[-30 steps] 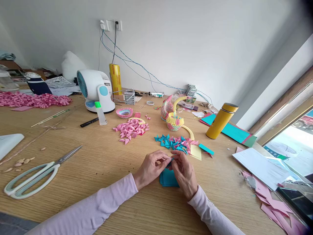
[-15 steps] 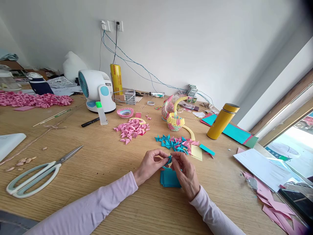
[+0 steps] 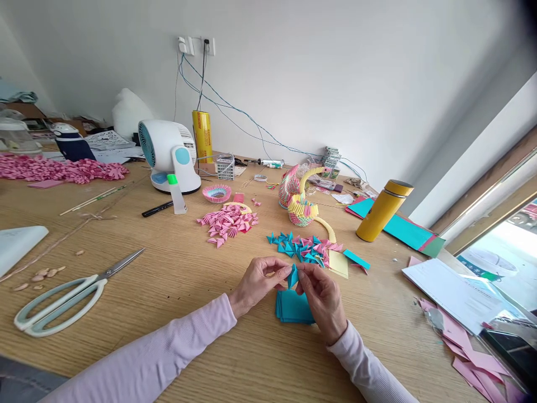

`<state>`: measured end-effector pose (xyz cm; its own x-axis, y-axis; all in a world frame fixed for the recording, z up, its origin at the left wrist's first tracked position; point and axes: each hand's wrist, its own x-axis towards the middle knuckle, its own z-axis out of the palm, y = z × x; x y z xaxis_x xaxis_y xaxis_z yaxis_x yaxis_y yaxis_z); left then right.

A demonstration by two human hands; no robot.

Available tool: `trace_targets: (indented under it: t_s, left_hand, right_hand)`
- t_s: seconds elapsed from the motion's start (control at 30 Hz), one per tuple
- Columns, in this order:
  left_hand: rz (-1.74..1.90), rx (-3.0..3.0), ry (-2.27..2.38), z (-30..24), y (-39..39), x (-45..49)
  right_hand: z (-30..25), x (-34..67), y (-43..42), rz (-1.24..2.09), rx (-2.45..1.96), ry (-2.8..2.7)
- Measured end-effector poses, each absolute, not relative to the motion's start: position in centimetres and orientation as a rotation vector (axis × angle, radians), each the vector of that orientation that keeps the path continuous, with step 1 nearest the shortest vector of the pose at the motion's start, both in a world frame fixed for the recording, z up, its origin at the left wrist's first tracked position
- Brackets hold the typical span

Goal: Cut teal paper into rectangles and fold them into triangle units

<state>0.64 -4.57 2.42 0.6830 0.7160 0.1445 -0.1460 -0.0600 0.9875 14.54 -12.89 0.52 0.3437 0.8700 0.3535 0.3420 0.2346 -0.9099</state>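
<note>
Between my two hands is a small folded blue paper piece [image 3: 292, 276], its pointed faces turned toward me. My left hand [image 3: 265, 281] pinches its left side between thumb and fingers. On the other side, my right hand [image 3: 322, 296] grips it the same way. Just below lies a stack of blue paper slips [image 3: 292, 308], partly hidden by my right hand. Beyond my fingers, a loose pile of blue and pink folded triangles [image 3: 300, 247] rests on the wooden table [image 3: 201, 347], beside a pale yellow paper slip [image 3: 338, 264].
Scissors [image 3: 79, 296] lie at the left. Farther back are pink folded pieces [image 3: 229, 221], a white fan [image 3: 168, 154], a glue bottle [image 3: 178, 196] and paper swan-like models [image 3: 300, 204]. A yellow flask [image 3: 384, 211] stands right, near white sheets [image 3: 453, 291] and pink strips [image 3: 474, 352].
The blue paper piece has been turned so more of its face shows between my fingers. My right hand has shifted slightly right; the view has moved a little too.
</note>
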Motion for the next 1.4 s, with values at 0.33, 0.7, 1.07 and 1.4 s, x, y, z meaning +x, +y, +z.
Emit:
trace_targets:
  t_s: [0.33,0.7,1.07,1.4]
  left_hand:
    - [0.733,1.474,0.531,1.93,-4.19,0.53]
    - [0.813,1.630,0.551,1.99,-4.37,0.59]
    - [0.464,1.126,0.404,2.24,-4.80,0.63]
    - [0.562,1.294,0.468,1.99,-4.89,0.74]
  right_hand:
    - [0.51,14.95,-13.16,0.450,-1.343,-1.337]
    - [0.37,14.87,-13.21,0.392,-1.331,-1.402]
    - [-0.16,14.93,-12.97,0.303,-1.350,-1.294]
    - [-0.04,14.97,-12.98,0.114,-1.389,-1.441]
